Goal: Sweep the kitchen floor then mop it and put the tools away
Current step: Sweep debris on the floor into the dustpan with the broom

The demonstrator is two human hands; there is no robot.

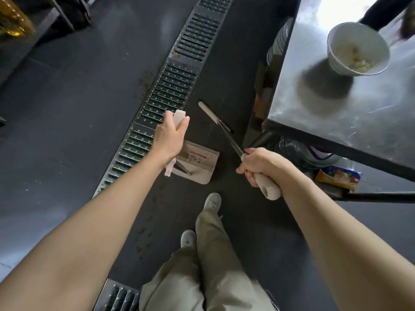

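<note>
On the dark floor beside the drain grate (170, 86), sweeping's underway: left hand (169, 138) wrapped round the dustpan (197, 162) handle, right hand (262, 167) gripping the broom (224, 126) handle, its head near the tabletop (336, 86) leg. Next, prob. brush dirt twd the pan. Pan's pale, comb-edged w/ a label, sitting flat.
</note>
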